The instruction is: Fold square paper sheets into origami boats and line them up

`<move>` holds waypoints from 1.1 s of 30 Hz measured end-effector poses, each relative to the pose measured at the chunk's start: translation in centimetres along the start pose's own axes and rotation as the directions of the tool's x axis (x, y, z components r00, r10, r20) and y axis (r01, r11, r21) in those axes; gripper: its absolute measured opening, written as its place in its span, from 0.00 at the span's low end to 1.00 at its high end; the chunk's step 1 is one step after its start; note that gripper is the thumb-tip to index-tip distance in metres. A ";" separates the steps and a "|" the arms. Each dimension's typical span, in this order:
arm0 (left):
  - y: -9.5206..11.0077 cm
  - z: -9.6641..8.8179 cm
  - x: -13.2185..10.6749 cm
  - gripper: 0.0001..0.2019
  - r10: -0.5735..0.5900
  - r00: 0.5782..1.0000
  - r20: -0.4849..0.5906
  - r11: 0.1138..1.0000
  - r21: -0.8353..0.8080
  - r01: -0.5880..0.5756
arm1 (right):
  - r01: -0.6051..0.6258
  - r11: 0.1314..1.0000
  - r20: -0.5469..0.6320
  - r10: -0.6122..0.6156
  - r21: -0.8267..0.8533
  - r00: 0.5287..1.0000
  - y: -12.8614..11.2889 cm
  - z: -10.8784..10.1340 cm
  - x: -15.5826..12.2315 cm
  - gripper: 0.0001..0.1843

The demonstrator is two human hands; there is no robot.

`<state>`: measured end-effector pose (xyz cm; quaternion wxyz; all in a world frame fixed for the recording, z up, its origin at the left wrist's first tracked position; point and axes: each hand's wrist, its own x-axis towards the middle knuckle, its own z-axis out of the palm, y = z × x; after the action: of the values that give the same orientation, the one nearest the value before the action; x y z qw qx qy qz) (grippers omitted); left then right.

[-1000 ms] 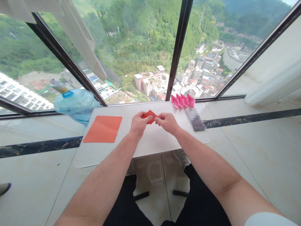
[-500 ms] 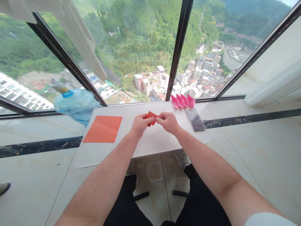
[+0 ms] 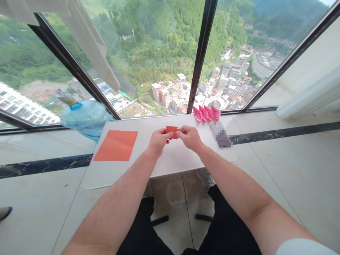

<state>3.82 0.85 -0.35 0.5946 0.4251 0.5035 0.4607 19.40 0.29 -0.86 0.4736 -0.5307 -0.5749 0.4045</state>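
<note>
Between my hands, above the white table (image 3: 183, 161), is a small folded piece of orange paper (image 3: 171, 129). My left hand (image 3: 158, 139) pinches its left side, thumb on top. At the right edge my right hand (image 3: 189, 136) grips it between thumb and fingers. Part of the paper lies hidden behind both thumbs. To the left, orange paper sheets (image 3: 116, 145) lie flat on the table; whether it is one sheet or a stack I cannot tell. Several pink folded paper pieces (image 3: 206, 113) stand in a row at the back right.
A blurred-out item (image 3: 222, 136), perhaps a phone, lies on the table's right side. Beyond the left end stands a large blue water bottle (image 3: 83, 117). Tall windows with a dark frame (image 3: 200, 56) rise behind the table. My feet are beneath it.
The orange folded paper has turned from a tilted, diamond-like position to nearly level edges. Both hands still hold it at about the same place.
</note>
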 end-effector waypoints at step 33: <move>-0.1 0.2 0.2 0.20 0.018 0.988 -0.152 0.987 -0.155 -0.042 | 0.104 0.954 -0.048 -0.122 -0.280 0.991 0.3 -0.1 -0.4 0.16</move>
<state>4.04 1.01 -0.49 0.5797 0.3484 0.5021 0.5389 19.52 -0.04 -1.14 0.4352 -0.5707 -0.6398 0.2748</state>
